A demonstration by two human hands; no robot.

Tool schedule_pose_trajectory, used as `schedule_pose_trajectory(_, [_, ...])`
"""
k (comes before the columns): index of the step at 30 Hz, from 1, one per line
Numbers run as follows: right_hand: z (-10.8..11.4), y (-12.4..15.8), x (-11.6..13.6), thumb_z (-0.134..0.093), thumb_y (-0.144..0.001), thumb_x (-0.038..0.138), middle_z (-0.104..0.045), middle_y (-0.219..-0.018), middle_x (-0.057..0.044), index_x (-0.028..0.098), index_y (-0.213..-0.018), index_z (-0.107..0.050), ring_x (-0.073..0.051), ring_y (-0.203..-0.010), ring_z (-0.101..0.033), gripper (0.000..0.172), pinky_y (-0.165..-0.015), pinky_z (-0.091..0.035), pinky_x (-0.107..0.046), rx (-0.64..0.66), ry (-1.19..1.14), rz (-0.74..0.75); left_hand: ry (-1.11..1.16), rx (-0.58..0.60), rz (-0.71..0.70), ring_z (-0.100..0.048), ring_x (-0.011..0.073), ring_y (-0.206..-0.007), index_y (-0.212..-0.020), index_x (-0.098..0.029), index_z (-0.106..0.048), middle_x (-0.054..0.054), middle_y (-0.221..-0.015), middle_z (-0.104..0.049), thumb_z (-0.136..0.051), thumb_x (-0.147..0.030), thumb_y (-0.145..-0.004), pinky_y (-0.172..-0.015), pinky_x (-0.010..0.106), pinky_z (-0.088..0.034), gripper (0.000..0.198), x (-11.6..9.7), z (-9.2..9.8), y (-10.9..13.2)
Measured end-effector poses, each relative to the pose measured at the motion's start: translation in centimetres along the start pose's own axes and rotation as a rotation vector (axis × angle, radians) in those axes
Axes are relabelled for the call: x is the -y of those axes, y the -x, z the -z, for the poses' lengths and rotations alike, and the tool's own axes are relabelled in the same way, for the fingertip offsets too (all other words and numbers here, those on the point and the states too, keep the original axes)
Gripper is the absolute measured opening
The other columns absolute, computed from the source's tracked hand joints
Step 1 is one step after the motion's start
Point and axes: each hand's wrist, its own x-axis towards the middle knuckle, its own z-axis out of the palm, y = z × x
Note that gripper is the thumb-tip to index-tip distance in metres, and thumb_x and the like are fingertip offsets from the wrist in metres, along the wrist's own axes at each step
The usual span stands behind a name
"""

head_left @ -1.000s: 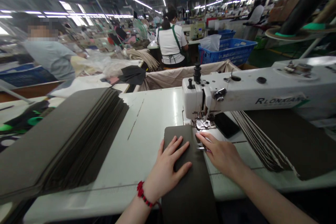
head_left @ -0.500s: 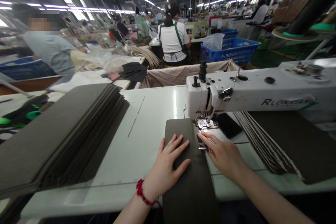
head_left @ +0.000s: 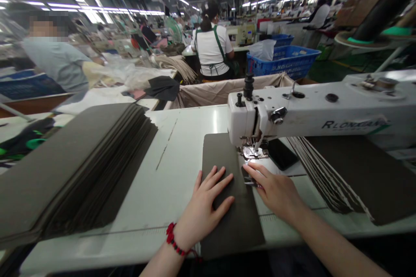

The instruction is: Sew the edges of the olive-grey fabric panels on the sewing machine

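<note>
Two hands sit just before the presser foot (head_left: 255, 152): left hand (head_left: 206, 210) lies open and flat on the dark fabric panel (head_left: 217, 151); right hand (head_left: 274, 192), fingers half-curled, sits over small metal snips (head_left: 250, 183), grip unclear.

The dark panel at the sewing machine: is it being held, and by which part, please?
The panel is not gripped: the left hand lies flat on its middle, and the right hand's fingertips rest at its right edge.

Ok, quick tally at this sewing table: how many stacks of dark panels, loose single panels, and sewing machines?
Stacks of dark panels: 2 (left stack, right stack)
Loose panel: 1
Sewing machine: 1
Total: 4
</note>
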Motion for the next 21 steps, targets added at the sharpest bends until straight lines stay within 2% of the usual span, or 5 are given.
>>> schedule_pose_trajectory(6, [0.12,-0.01,0.07,-0.045,-0.086,0.012,-0.039,-0.149,0.003,0.034,-0.145,-0.034,-0.019,-0.098,-0.065,0.064,-0.075,-0.053,-0.032,0.004,0.000,0.001,-0.004,0.007,0.006,-0.014,0.0220,-0.144,-0.145,-0.042,-0.027,-0.006,-0.154,-0.024,-0.046,-0.038,-0.097,-0.118,0.055,-0.007,0.052,-0.07,0.05,-0.02])
schedule_pose_trajectory(14, [-0.07,0.08,0.05,-0.047,-0.085,0.012,-0.038,-0.150,0.004,0.036,-0.145,-0.032,-0.019,-0.095,-0.065,0.066,-0.075,-0.053,-0.033,0.007,0.007,0.000,-0.001,-0.011,-0.001,-0.016,0.0246,-0.144,-0.144,-0.040,-0.031,-0.004,-0.154,-0.027,-0.048,-0.037,-0.096,-0.117,0.057,-0.008,0.051,-0.10,-0.01,-0.01])
schedule_pose_trajectory(21, [0.11,0.07,0.11,-0.047,-0.085,0.013,-0.040,-0.149,0.001,0.036,-0.145,-0.034,-0.019,-0.094,-0.066,0.065,-0.074,-0.054,-0.033,0.009,0.007,-0.002,-0.018,-0.004,-0.009,-0.017,0.0260,-0.144,-0.145,-0.039,-0.029,-0.002,-0.154,-0.026,-0.047,-0.038,-0.096,-0.117,0.058,-0.009,0.052,-0.18,-0.04,0.08])
